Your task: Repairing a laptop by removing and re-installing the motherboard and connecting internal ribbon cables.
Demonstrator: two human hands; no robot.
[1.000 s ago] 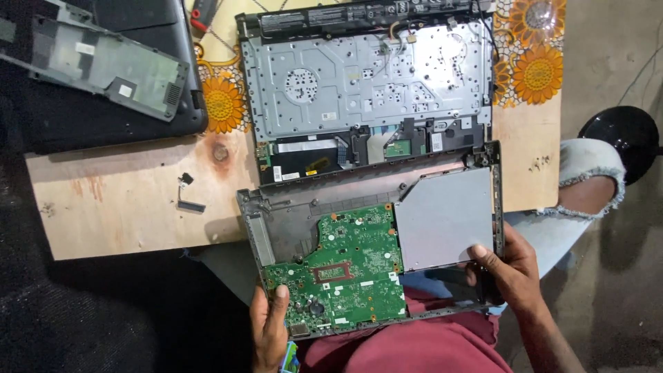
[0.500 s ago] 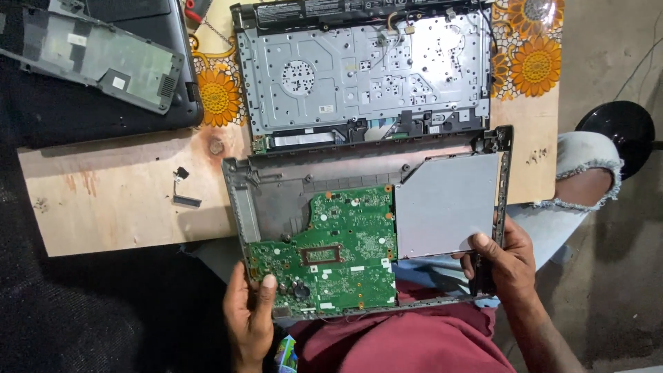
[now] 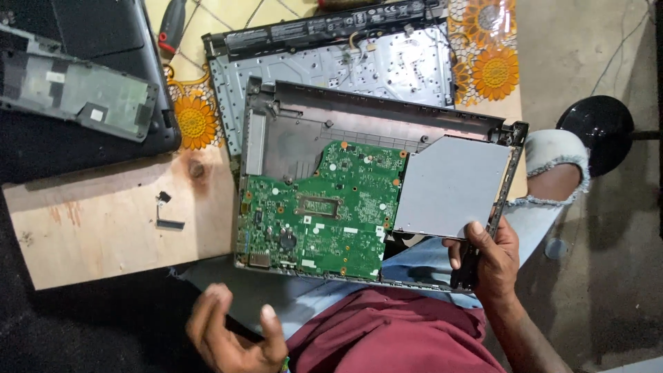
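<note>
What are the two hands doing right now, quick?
Left hand: open, fingers loosely curled, holding nothing, below the laptop base.
Right hand: closed on the laptop base's lower right corner, thumb by the silver drive.

Far up and left of your right-hand fingers (image 3: 476,231), white stickers (image 3: 93,114) dot the grey cover; pale label strips (image 3: 314,31) line the black bar beyond.

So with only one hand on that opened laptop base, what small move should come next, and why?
Probably bring the left hand back under the near left edge of the laptop base. Only the right hand has a grip on it, at the near right corner, while the left hand hangs open and apart from it, so the base is held from one side.
</note>
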